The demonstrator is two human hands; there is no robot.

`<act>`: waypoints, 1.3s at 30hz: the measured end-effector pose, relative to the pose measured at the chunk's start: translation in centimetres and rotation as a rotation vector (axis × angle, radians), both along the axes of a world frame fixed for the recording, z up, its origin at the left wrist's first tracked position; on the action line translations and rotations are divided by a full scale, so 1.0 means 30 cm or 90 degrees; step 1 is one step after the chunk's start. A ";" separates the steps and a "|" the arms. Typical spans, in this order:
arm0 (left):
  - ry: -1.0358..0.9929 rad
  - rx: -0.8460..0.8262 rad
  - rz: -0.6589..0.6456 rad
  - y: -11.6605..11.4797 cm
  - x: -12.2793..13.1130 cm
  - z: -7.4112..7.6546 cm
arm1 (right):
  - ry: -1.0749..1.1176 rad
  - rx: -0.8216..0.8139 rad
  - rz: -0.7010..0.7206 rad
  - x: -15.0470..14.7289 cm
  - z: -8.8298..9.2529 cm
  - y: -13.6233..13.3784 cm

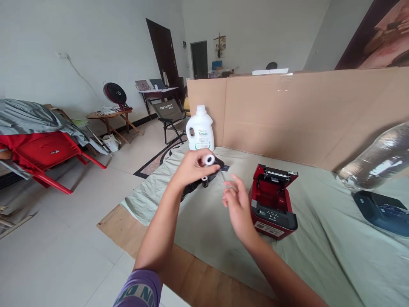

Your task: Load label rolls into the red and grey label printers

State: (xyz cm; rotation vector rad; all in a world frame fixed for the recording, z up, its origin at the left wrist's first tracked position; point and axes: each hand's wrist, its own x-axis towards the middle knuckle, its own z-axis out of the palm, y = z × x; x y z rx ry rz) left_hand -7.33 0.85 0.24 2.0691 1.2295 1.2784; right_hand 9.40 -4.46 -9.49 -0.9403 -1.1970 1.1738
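Observation:
My left hand [191,167] is closed around a small paper roll [210,160], its white end with the dark core hole turned towards me. Just right of it, my right hand [237,200] hovers with bent fingers apart and nothing visible in them. A red and black receipt printer [273,213] stands beside my right hand, its lid raised and the red bay inside bare. Under my left hand a second small roll [205,182] in dark wrapping rests by a crumpled black plastic bag [191,189] on the pale green cloth.
A white detergent jug [200,130] stands behind my left hand, before a tall cardboard panel [287,115]. To the right lie a bundle in clear plastic wrap [377,157] and a dark flat device [381,211]. A red folding chair [47,153] is at far left.

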 end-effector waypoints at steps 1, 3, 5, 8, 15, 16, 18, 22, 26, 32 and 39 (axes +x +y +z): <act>0.020 0.021 0.071 0.015 -0.050 0.002 | -0.015 -0.004 0.016 -0.031 -0.048 -0.024; 0.074 0.040 0.203 0.054 -0.163 -0.010 | -0.069 0.014 0.083 -0.088 -0.148 -0.084; 0.141 0.027 0.325 0.099 -0.276 -0.044 | -0.164 0.085 0.175 -0.131 -0.230 -0.142; 0.253 -0.116 0.443 0.165 -0.396 -0.126 | -0.288 0.194 0.295 -0.155 -0.284 -0.186; 0.409 -0.455 0.502 0.253 -0.432 -0.308 | -0.282 0.121 0.279 -0.155 -0.275 -0.146; 0.410 -0.465 0.500 0.259 -0.431 -0.321 | -0.281 0.115 0.281 -0.156 -0.275 -0.145; 0.413 -0.486 0.493 0.267 -0.434 -0.332 | -0.285 0.109 0.283 -0.157 -0.276 -0.146; 0.414 -0.509 0.487 0.273 -0.445 -0.317 | -0.287 0.101 0.283 -0.160 -0.282 -0.152; 0.415 -0.523 0.487 0.266 -0.439 -0.304 | -0.283 0.108 0.276 -0.159 -0.278 -0.152; 0.412 -0.518 0.495 0.257 -0.419 -0.295 | -0.287 0.080 0.285 -0.156 -0.266 -0.152; 0.204 -0.299 0.363 0.178 -0.286 -0.111 | -0.215 0.099 0.266 -0.127 -0.150 -0.133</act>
